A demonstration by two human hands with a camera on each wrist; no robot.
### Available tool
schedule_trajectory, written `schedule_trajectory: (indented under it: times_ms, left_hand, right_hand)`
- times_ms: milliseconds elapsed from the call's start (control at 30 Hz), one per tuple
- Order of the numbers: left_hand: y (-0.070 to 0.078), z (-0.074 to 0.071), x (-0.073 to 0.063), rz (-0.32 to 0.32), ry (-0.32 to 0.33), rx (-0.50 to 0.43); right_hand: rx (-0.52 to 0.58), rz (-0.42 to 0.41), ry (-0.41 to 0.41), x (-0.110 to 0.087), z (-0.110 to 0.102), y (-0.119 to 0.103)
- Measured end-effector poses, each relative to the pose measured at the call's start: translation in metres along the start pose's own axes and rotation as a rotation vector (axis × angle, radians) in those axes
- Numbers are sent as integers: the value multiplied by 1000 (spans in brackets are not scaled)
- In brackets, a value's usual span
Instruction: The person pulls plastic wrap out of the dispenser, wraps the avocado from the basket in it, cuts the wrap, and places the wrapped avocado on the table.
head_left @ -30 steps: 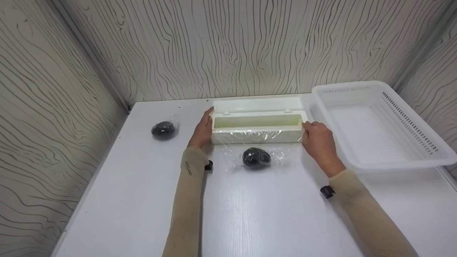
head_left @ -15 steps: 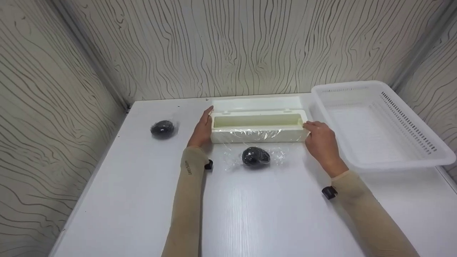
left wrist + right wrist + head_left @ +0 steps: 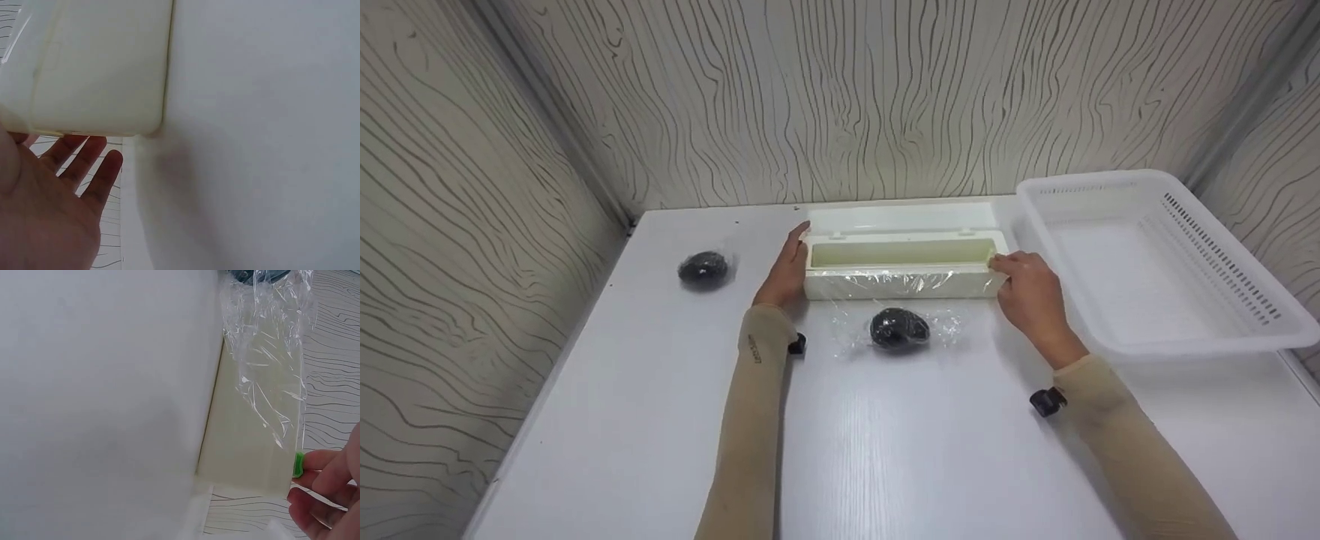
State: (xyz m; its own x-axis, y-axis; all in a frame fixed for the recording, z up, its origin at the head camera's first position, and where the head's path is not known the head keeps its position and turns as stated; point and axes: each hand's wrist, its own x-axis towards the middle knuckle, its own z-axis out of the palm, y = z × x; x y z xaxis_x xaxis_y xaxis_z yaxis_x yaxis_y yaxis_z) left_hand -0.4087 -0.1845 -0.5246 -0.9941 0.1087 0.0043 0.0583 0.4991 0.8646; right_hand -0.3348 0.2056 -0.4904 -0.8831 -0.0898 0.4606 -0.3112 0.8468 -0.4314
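Observation:
A long white cling film dispenser box (image 3: pixel 901 285) lies at the back of the table with its lid (image 3: pixel 900 219) tipped back. My left hand (image 3: pixel 787 274) rests against the box's left end, its fingers (image 3: pixel 102 174) straight. At the right end, my right hand (image 3: pixel 1031 296) pinches a small green slide cutter (image 3: pixel 298 464) on the box's top edge. Clear cling film (image 3: pixel 264 377) hangs over the front of the box and onto the table. A dark, shiny rounded object (image 3: pixel 898 328) sits on or in this film, just in front of the box.
Another dark rounded object (image 3: pixel 703 270), wrapped in clear film, lies to the left. A large white plastic basket (image 3: pixel 1207 346) stands on the right, close by my right hand. Wood-patterned panels (image 3: pixel 885 105) enclose the table (image 3: pixel 855 442) behind and at both sides.
My right hand shifts slightly right along the box's end, then back left, its fingertips now over the right corner of the opening. The left hand, film and dark objects stay put.

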Motion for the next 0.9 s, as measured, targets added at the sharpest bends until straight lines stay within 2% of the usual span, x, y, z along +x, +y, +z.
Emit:
schedule_trajectory:
  times_ms: [267, 467, 900]
  left_hand:
    - [5, 10, 0, -30, 33, -11]
    - [8, 9, -1, -11, 53, -17]
    - [7, 10, -1, -4, 89, -26]
  right_hand:
    - [54, 1, -36, -3, 7, -7]
    - [114, 31, -57, 1, 14, -12]
    - [132, -55, -36, 2, 26, -18]
